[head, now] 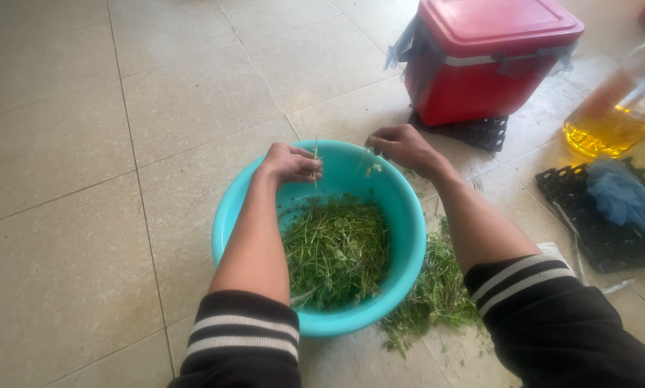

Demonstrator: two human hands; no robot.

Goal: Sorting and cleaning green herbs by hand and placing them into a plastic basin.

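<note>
The fingers (309, 167) of the left hand (288, 162) pinch a thin upright herb stem (315, 164) above the far rim of the turquoise basin (409, 237), the right hand (401, 146) closes on another sprig (371, 164), and the green herbs (337, 251) lie below, nearer the person.

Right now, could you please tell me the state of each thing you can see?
Basin: upright, part full of greens.
Greens: loose, heaped inside.
Floor pile: scattered beside basin.
Left hand: pinching a stem.
Right hand: pinching a sprig.
Red cooler: lid shut.
Oil bottle: part full.
</note>
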